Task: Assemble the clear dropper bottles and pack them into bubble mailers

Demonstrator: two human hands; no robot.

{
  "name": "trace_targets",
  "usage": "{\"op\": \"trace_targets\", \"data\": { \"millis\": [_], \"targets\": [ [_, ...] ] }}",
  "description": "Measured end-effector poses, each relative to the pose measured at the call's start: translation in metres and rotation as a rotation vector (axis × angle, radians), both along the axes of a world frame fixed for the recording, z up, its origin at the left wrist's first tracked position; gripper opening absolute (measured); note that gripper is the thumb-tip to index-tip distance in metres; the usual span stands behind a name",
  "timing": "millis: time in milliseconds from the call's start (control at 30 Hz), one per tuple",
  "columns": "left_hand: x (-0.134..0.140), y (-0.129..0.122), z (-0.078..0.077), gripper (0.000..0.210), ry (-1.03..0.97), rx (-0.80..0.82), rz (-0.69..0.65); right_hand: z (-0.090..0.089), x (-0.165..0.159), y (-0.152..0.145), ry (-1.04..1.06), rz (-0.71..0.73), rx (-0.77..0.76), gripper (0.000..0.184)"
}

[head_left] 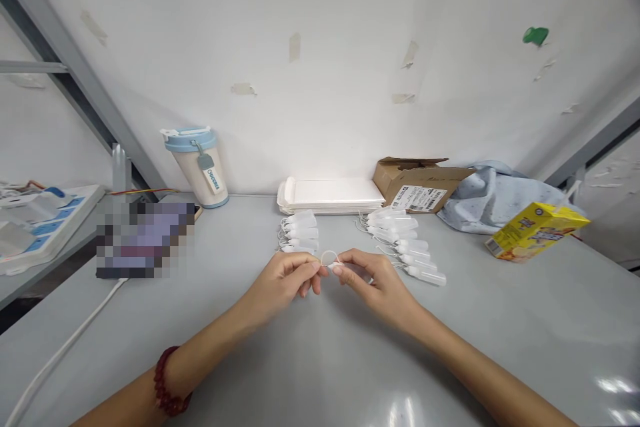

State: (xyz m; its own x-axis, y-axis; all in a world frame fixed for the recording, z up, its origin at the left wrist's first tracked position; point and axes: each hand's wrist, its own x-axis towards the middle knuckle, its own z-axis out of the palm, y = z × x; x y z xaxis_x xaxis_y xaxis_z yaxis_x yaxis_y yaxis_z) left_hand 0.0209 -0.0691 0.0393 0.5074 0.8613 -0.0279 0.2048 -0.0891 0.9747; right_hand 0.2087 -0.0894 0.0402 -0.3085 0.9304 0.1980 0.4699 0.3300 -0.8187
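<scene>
My left hand (295, 275) is closed in a pinch on one side of a thin white cord loop (329, 253). Facing it, my right hand (375, 279) pinches a small white cap-like piece (335, 267) at the loop's other side; whatever lies behind those fingers is hidden. Just beyond my left hand is a row of small translucent plastic bottles (303, 233) with thin strings at their ends. A longer row of similar bottles (414, 259) runs beside my right hand, their strings pointing left.
Along the wall stand a tumbler (203, 170), a stack of white packets (333, 195), an opened cardboard box (415, 187) and a bundled blue cloth (493, 197). A yellow carton (535, 232) leans at right. A blurred phone (150, 240) with a white cable (70, 343) lies left, near a power strip (47, 230).
</scene>
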Motion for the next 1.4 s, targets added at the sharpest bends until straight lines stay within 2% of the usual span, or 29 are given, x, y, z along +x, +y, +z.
{"op": "trace_targets", "data": {
  "millis": [167,467,733,900,1067,1200,1400],
  "targets": [
    [0.000,-0.005,0.001,0.034,0.123,0.143,0.038,-0.001,-0.001,-0.001,-0.021,0.009,0.032,0.031],
    [0.002,-0.005,-0.007,0.033,0.140,0.167,0.031,-0.006,-0.002,-0.001,-0.095,0.009,0.073,0.029],
    [0.002,-0.004,-0.008,0.032,0.036,0.033,-0.030,-0.008,-0.002,-0.003,-0.138,0.039,0.122,0.025],
    [0.003,-0.003,-0.008,0.028,-0.005,-0.080,-0.042,-0.013,-0.001,-0.003,-0.175,0.060,0.230,0.022],
    [0.000,0.004,-0.008,0.032,-0.018,-0.100,-0.060,-0.009,-0.002,-0.002,-0.128,0.031,0.141,0.024],
    [-0.003,0.008,-0.007,0.039,-0.022,-0.081,-0.021,-0.003,-0.002,-0.002,-0.070,-0.006,0.085,0.027],
    [-0.004,0.006,-0.004,0.026,-0.030,-0.026,0.022,-0.002,-0.001,-0.002,-0.057,0.013,0.080,0.024]
  ]
}}
